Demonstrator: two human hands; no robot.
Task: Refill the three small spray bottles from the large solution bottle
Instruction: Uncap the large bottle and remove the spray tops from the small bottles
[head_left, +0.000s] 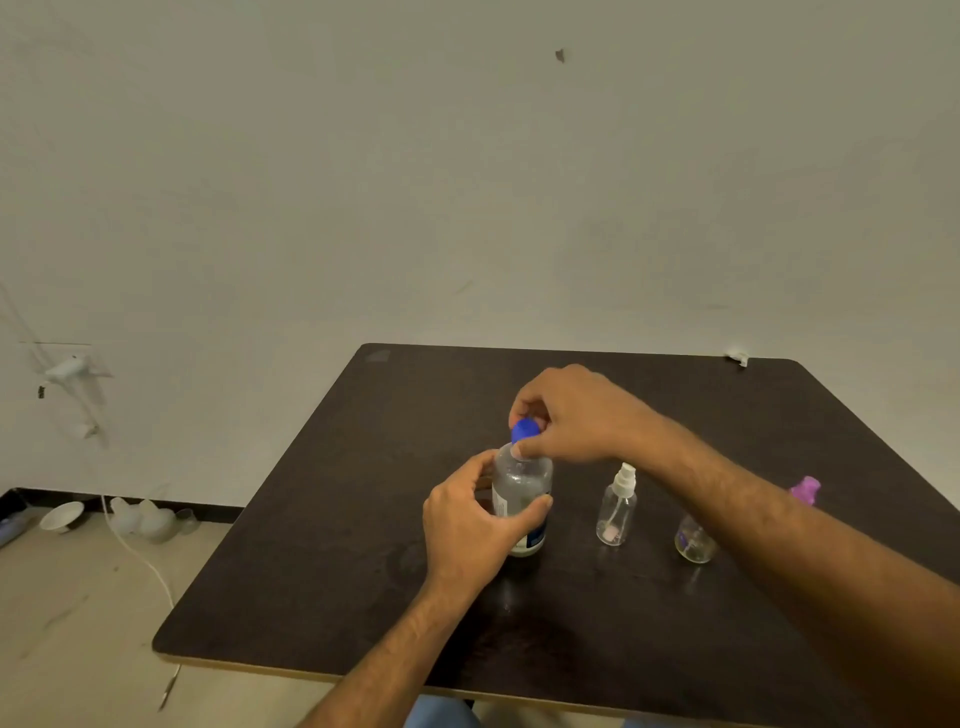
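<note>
The large clear solution bottle (521, 483) stands upright near the middle of the dark table (363, 545). My left hand (472, 525) grips its body from the left. My right hand (571, 415) pinches its blue cap (524, 431) from above. To the right stands a small clear spray bottle (617, 506) with a white sprayer. Further right, a second small clear bottle (693, 540) is partly hidden behind my right forearm. A purple top (805, 490) of a third bottle shows beyond the forearm; its body is hidden.
The table stands against a pale wall (467, 182). On the floor at the left lie a white bowl (62, 516), some pale plastic containers (148, 519) and a white cable (150, 566). A scrap of white tape (737, 357) sits at the table's far right edge.
</note>
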